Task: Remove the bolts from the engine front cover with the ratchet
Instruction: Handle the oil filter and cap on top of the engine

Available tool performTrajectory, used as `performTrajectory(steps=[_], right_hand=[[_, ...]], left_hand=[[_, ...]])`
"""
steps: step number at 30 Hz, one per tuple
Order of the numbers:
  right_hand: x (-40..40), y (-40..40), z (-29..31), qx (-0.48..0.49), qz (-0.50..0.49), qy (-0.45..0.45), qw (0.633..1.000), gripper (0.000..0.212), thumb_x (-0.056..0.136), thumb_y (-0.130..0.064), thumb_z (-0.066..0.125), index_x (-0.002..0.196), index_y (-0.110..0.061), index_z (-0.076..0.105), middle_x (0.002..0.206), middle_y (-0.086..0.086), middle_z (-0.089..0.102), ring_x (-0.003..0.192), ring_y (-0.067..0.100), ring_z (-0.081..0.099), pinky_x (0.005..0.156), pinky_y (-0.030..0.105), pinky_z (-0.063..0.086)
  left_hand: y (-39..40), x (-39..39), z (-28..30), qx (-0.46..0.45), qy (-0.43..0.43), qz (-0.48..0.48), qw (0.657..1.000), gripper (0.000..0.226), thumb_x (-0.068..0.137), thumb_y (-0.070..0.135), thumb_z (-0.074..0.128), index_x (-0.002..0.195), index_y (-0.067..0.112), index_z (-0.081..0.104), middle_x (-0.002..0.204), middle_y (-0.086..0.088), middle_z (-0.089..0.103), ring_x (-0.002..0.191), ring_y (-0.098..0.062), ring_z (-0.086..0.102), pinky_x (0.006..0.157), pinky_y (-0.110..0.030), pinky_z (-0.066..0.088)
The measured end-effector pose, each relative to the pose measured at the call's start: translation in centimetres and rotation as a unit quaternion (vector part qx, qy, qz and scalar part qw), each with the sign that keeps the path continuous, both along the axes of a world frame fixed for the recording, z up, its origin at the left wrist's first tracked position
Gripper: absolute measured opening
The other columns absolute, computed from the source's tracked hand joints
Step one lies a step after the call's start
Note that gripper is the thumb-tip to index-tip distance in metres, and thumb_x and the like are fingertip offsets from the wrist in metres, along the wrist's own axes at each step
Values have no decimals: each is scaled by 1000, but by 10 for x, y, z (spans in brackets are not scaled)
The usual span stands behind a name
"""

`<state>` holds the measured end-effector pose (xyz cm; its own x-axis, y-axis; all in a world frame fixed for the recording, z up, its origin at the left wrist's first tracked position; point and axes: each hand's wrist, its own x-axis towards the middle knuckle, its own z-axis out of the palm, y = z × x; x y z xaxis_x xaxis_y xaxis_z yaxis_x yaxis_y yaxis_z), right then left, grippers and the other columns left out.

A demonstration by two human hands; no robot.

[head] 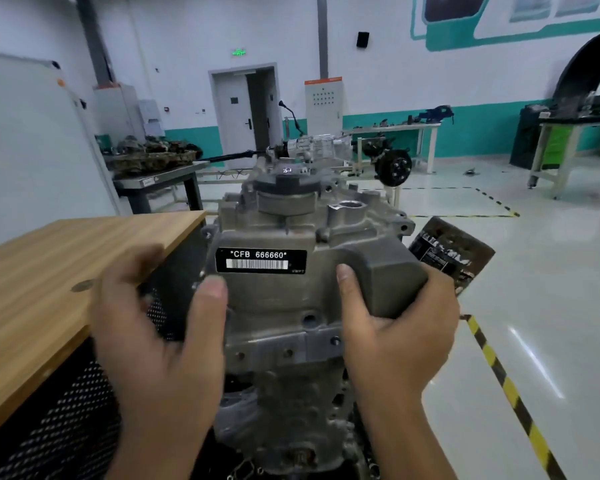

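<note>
A person stands over a grey cast engine front cover [291, 299] in a training workshop, the casting rising upright in the middle of the view with its long axis running from the person's waist up and away toward a round capped housing [286, 194] at its far end. A wooden-topped cabinet [66, 271] with perforated dark sides sits just beside it on the left. The left hand [160, 334] grasps the cover's left edge, thumb laid on the face below the label [261, 264] reading "CFB 666660", the other fingers blurred and wrapped out of sight behind. The right hand [395, 327] clasps the blocky right shoulder of the casting, thumb on its front, fingers curled round the outer side. Both hands sit level on either flank, equally near. No ratchet shows anywhere in view. Several small round holes [309, 319] dot the lower face between the hands; whether bolts sit in them cannot be told. The cover seems ready to be pulled or rocked free, though that is only a judgement.
</note>
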<state>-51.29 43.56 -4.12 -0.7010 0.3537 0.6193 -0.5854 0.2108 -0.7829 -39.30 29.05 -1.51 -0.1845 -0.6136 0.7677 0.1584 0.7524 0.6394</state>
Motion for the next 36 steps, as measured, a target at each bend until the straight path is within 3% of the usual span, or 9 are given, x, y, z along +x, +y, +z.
performTrajectory(steps=[2,5,9,15,20,25,30,33,36], right_hand=[[2,-1,1,-12,-4,-10,1000,67,69,-70,72,114,-23,56,103,-8,59,99,23,56,77,37,49],[5,-4,2,-54,-14,-28,998,69,63,-70,74,114,-27,56,103,-11,58,99,22,55,78,40,51],[3,-5,5,-75,-50,-26,996,71,63,-65,79,115,-20,59,103,-12,57,97,25,56,79,47,53],[3,-12,10,-85,-38,-19,995,68,58,-66,80,111,-30,60,96,-29,50,96,23,58,79,51,55],[4,-13,7,-75,-57,-20,995,72,61,-68,78,114,-21,61,101,-13,59,95,20,54,77,43,51],[5,-8,3,-67,-32,-20,997,73,64,-68,80,116,-19,63,106,-9,63,98,21,57,81,50,53],[-19,28,-6,-122,-40,58,990,51,91,-62,61,119,-19,65,124,6,56,115,22,52,91,48,50],[-54,48,12,-287,107,-60,950,69,72,-62,78,130,-36,52,125,-9,58,112,14,64,92,44,58],[-78,49,20,-235,163,-101,953,66,60,-57,87,117,-35,60,112,-5,67,95,12,72,80,33,61]], left_hand=[[10,-28,36,-127,-115,44,984,76,85,79,53,147,35,41,146,8,49,134,-13,46,102,-37,42],[23,-68,65,-169,-201,74,962,100,75,89,50,154,30,37,151,1,45,135,-19,46,103,-45,47],[20,-84,54,-202,-132,93,966,97,73,86,59,144,21,54,136,-1,59,122,-21,59,89,-44,56],[-3,-76,61,-140,-158,27,977,103,58,96,61,141,36,47,133,12,61,116,-10,58,92,-35,51],[-5,-78,63,-161,-153,14,975,84,70,91,57,131,33,56,121,12,65,107,-11,62,86,-41,56],[-8,-76,67,-129,-138,-63,980,74,68,85,68,125,38,60,117,16,67,106,-5,64,87,-39,57],[-9,-75,62,-68,-87,-62,992,94,52,90,74,129,45,46,97,47,47,90,27,52,74,-4,36],[-13,-76,56,-70,-97,-47,992,93,52,96,66,126,43,52,101,43,46,98,10,52,79,-14,40],[-17,-77,56,-69,-135,-48,987,105,51,98,62,134,35,54,121,25,48,116,-1,46,92,-23,38]])
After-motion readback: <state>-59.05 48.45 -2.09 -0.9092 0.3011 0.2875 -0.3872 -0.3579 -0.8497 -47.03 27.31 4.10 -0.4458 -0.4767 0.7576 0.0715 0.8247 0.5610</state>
